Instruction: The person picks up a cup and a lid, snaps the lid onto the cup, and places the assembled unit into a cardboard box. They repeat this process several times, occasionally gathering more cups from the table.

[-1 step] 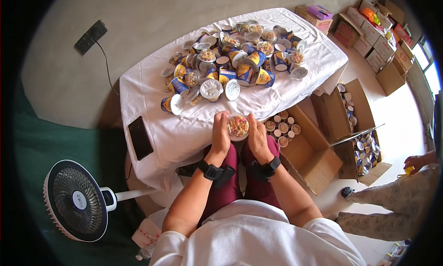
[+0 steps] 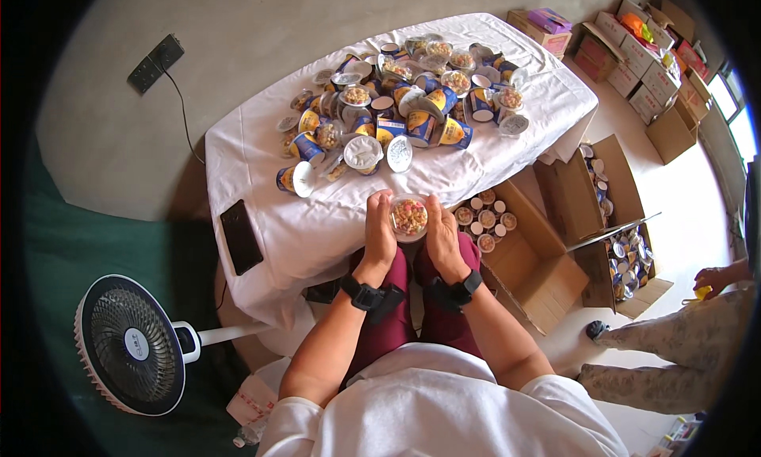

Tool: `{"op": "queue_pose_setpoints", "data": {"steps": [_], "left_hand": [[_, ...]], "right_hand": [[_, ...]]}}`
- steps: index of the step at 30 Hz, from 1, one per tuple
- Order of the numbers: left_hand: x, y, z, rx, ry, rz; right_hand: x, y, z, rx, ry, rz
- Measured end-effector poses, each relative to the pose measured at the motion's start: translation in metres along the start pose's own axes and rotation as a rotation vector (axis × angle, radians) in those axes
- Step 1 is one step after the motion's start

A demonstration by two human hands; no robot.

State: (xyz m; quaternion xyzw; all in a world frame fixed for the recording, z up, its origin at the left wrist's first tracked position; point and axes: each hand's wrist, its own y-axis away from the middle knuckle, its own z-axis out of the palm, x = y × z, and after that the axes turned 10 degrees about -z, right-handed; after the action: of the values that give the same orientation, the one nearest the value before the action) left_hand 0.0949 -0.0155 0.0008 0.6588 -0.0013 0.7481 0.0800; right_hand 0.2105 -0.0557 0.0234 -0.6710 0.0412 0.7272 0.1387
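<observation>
Between my two hands, over my lap at the table's near edge, is a cereal cup (image 2: 410,217) with a clear domed top, colourful pieces showing through it. My left hand (image 2: 380,229) closes on its left side, and my right hand (image 2: 444,233) closes on its right side. The cup's lower part is hidden from view. Beyond my hands, a heap of blue and yellow cereal cups (image 2: 419,126) covers the middle of the white-clothed table (image 2: 317,227). Some stand upright, others lie on their sides, several with silver lids or clear domes.
An open cardboard box (image 2: 547,286) holding cups stands right of my knees, with two more boxes of cups (image 2: 590,211) beyond. A black phone (image 2: 241,237) lies at the table's left. A fan (image 2: 131,344) stands lower left. Another person's legs (image 2: 666,354) are at right.
</observation>
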Motion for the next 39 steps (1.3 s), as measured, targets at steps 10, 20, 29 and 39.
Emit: {"op": "queue_pose_setpoints", "data": {"steps": [10, 20, 29, 39], "left_hand": [[0.003, -0.006, -0.003, -0.157, 0.147, -0.248], [-0.015, -0.009, 0.011, -0.019, 0.160, -0.071], [0.002, 0.000, 0.024, 0.048, -0.057, 0.130], [-0.001, 0.000, 0.028, 0.028, -0.072, 0.057]], "right_hand": [[0.000, -0.002, -0.003, 0.067, -0.037, -0.127], [-0.012, -0.004, -0.006, 0.128, -0.004, -0.040], [-0.025, -0.004, 0.000, 0.192, -0.016, -0.035], [-0.006, -0.007, -0.012, 0.135, -0.001, 0.012]]}}
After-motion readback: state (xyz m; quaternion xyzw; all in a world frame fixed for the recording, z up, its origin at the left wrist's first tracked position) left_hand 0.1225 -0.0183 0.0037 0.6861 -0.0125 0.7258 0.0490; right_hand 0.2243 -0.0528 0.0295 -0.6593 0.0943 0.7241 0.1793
